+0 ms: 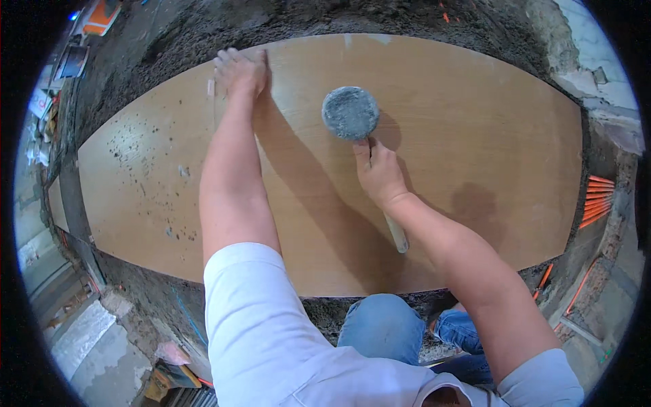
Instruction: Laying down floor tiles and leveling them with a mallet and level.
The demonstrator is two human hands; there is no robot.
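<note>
A wide, smooth slab (pixel 447 203) with a light wood look, perhaps floor tile, lies flat on dark, rough mortar. In my right hand (pixel 381 175) is a mallet, gripped by its pale handle (pixel 396 234). Its round head (pixel 350 112) is caked with grey cement and appears raised over the slab, casting a shadow to its right. My left arm reaches across to the far edge, where my left hand (pixel 241 71) rests with its fingers spread at the rim. Dark crumbs (pixel 146 149) are scattered over the slab's left part.
Dark mortar (pixel 196 37) runs along the far side. Orange conduits (pixel 597 200) stick out beyond the right end, near a broken wall edge (pixel 610 129). A bucket (pixel 72 61) and an orange-and-white container (pixel 102 17) stand at far left. My jeans-clad knee (pixel 383 329) is at the near edge.
</note>
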